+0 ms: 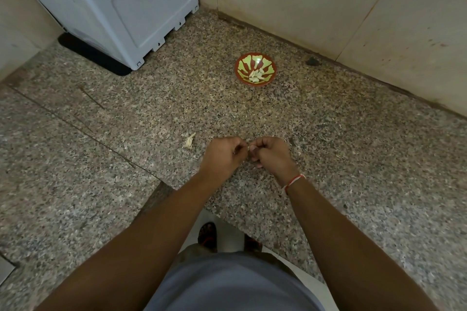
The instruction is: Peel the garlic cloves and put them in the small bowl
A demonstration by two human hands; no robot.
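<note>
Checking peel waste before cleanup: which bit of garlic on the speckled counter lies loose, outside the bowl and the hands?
The pale clump of garlic skin, alone on the granite counter just left of the left hand; the other pieces sit in the red-and-green bowl.

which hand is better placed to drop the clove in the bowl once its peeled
Probably the right hand: the small red-and-green patterned bowl sits ahead, slightly to its side, and its fingertips pinch the pale garlic clove.

I saw open counter (252,113) between my hands and the bowl (255,69); only peel scraps (189,140) lay leftward.
</note>
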